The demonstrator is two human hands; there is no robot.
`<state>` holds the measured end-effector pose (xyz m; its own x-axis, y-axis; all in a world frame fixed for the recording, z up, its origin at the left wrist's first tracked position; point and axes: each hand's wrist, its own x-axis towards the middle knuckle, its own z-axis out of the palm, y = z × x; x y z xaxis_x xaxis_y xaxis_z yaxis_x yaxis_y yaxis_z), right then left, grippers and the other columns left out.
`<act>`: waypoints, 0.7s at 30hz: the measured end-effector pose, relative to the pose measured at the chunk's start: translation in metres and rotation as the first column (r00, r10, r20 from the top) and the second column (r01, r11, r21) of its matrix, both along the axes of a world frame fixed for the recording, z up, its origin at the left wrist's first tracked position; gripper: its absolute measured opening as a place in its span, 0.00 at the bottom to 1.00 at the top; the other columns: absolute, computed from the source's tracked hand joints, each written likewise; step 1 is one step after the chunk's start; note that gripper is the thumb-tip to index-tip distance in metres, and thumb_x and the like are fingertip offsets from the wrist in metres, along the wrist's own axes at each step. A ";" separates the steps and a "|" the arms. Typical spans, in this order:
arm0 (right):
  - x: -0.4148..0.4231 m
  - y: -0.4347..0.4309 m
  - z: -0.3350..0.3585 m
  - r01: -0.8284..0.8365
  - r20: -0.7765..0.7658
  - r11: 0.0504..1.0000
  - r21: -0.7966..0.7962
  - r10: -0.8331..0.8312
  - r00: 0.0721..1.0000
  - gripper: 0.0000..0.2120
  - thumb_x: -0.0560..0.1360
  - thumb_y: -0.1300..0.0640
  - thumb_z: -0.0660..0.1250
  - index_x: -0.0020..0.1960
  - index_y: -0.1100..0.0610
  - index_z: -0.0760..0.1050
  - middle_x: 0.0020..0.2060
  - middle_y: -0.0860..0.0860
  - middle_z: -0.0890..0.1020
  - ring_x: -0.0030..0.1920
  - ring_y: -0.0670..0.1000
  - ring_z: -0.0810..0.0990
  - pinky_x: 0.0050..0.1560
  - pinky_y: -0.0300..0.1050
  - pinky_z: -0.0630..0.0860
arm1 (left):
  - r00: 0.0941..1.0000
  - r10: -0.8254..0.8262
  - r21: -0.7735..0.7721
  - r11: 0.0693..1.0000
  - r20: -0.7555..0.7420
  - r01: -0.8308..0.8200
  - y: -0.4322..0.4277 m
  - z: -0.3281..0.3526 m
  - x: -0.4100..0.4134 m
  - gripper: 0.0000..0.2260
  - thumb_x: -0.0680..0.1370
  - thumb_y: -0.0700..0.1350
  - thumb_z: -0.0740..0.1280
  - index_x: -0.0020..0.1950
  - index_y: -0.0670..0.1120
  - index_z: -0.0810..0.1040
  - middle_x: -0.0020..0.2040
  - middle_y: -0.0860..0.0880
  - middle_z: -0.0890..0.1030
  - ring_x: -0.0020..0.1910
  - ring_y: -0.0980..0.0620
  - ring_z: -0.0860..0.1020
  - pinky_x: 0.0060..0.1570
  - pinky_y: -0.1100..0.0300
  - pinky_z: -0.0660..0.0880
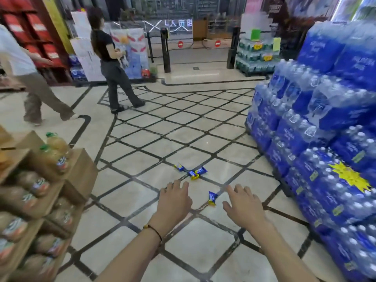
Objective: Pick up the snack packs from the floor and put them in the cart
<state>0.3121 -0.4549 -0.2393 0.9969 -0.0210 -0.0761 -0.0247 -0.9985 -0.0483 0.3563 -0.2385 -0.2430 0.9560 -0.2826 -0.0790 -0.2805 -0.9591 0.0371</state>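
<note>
Several small blue-and-yellow snack packs lie on the tiled floor ahead of me. One pack (179,166) lies farthest left, two more (197,173) touch each other beside it, and a fourth pack (212,198) lies nearer, between my hands. My left hand (175,200) is stretched forward, palm down, fingers spread and empty, just short of the pair. My right hand (243,206) is held out the same way, empty, to the right of the nearest pack. No cart is in view.
Stacked blue shrink-wrapped water bottle packs (317,143) wall the right side. Cardboard trays of juice bottles (40,190) stand at the left. Two people walk across the floor at back left (114,64). Entry gates (165,49) stand far ahead.
</note>
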 end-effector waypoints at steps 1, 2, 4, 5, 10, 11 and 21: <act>0.014 0.004 -0.003 -0.004 -0.007 1.000 0.002 0.004 1.000 0.21 0.79 0.44 0.56 0.70 0.48 0.62 0.60 0.51 0.74 0.60 0.56 0.71 0.51 0.52 0.74 | 1.000 0.011 -0.004 1.000 -0.007 -0.011 0.005 -0.004 0.014 0.18 0.78 0.49 0.59 0.67 0.48 0.68 0.62 0.46 0.73 0.60 0.41 0.72 0.56 0.49 0.69; 0.029 0.007 -0.007 -0.006 -0.010 1.000 0.001 0.006 1.000 0.21 0.79 0.44 0.56 0.70 0.48 0.62 0.60 0.51 0.74 0.60 0.56 0.71 0.51 0.51 0.73 | 1.000 0.020 -0.007 1.000 -0.013 -0.020 0.009 -0.008 0.029 0.17 0.78 0.49 0.59 0.67 0.48 0.69 0.61 0.46 0.73 0.59 0.41 0.72 0.55 0.49 0.69; 0.059 0.006 -0.016 -0.004 -0.030 1.000 0.004 0.004 1.000 0.22 0.79 0.44 0.56 0.71 0.48 0.61 0.61 0.51 0.73 0.60 0.56 0.71 0.51 0.51 0.72 | 0.999 0.032 -0.015 0.999 -0.029 -0.033 0.011 -0.018 0.058 0.16 0.78 0.48 0.59 0.65 0.47 0.70 0.59 0.46 0.73 0.57 0.41 0.73 0.53 0.50 0.69; 0.073 0.004 -0.022 -0.003 -0.045 1.000 0.009 0.003 0.999 0.22 0.79 0.44 0.56 0.71 0.48 0.61 0.61 0.52 0.73 0.60 0.56 0.71 0.51 0.50 0.72 | 0.999 0.034 -0.015 0.999 -0.041 -0.034 0.010 -0.024 0.072 0.16 0.78 0.48 0.59 0.64 0.47 0.70 0.59 0.46 0.74 0.57 0.41 0.73 0.52 0.50 0.70; 0.168 -0.024 -0.052 0.029 -0.079 0.998 0.050 -0.025 0.997 0.21 0.78 0.46 0.57 0.70 0.49 0.64 0.59 0.52 0.73 0.60 0.56 0.71 0.49 0.51 0.77 | 0.995 0.001 0.005 1.000 -0.096 -0.001 -0.010 -0.054 0.157 0.16 0.78 0.49 0.59 0.65 0.47 0.69 0.60 0.46 0.73 0.59 0.41 0.72 0.55 0.49 0.69; 0.191 -0.032 -0.056 0.042 -0.084 0.998 0.054 -0.038 0.996 0.21 0.79 0.46 0.57 0.70 0.50 0.63 0.59 0.52 0.73 0.60 0.56 0.71 0.49 0.51 0.77 | 0.995 0.001 0.008 1.000 -0.095 0.000 -0.016 -0.058 0.177 0.16 0.78 0.49 0.58 0.65 0.47 0.69 0.60 0.47 0.73 0.59 0.42 0.72 0.55 0.50 0.69; 0.396 -0.082 -0.085 0.133 -0.145 0.985 0.114 -0.116 0.983 0.23 0.79 0.48 0.57 0.72 0.51 0.60 0.60 0.53 0.72 0.63 0.57 0.70 0.50 0.52 0.76 | 0.985 -0.136 0.039 0.989 -0.106 0.141 -0.074 -0.075 0.391 0.21 0.79 0.49 0.59 0.72 0.48 0.67 0.64 0.45 0.71 0.61 0.41 0.70 0.56 0.50 0.69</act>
